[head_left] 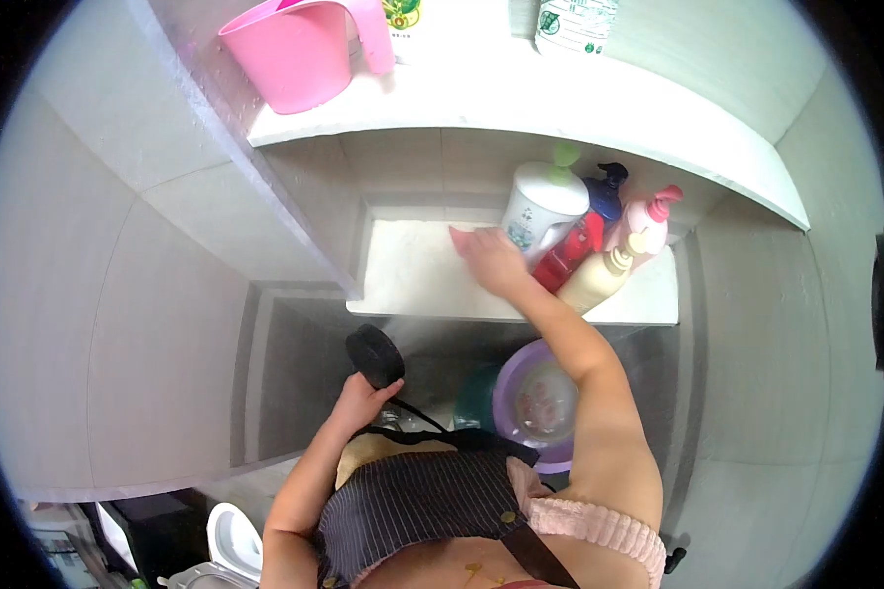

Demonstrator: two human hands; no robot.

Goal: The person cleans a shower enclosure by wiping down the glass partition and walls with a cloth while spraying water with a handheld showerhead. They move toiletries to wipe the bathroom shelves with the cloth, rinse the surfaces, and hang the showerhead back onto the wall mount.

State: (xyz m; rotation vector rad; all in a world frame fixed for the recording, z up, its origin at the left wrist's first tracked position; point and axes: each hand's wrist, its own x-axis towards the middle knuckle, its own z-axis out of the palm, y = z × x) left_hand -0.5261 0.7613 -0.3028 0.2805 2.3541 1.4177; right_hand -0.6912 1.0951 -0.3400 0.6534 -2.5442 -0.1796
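My right hand (491, 257) presses a pink cloth (460, 240) onto the white lower shelf (417, 270), just left of a white lidded jug (543, 206). Right of the jug stand a red pump bottle (570, 253), a cream pump bottle (597, 280), a dark blue pump bottle (605, 193) and a pink pump bottle (643, 224). Below the shelf's left part, my left hand (366, 398) is closed around a black round shower head (375, 355), from which a faint spray seems to come. A black hose runs from it toward my apron.
On the upper white shelf (521, 98) are a pink pitcher (295, 59) and a white container (577, 25). A purple basin (506, 393) is below the lower shelf. A partition edge (236, 147) runs along the left. A white toilet (234, 540) is at the bottom left.
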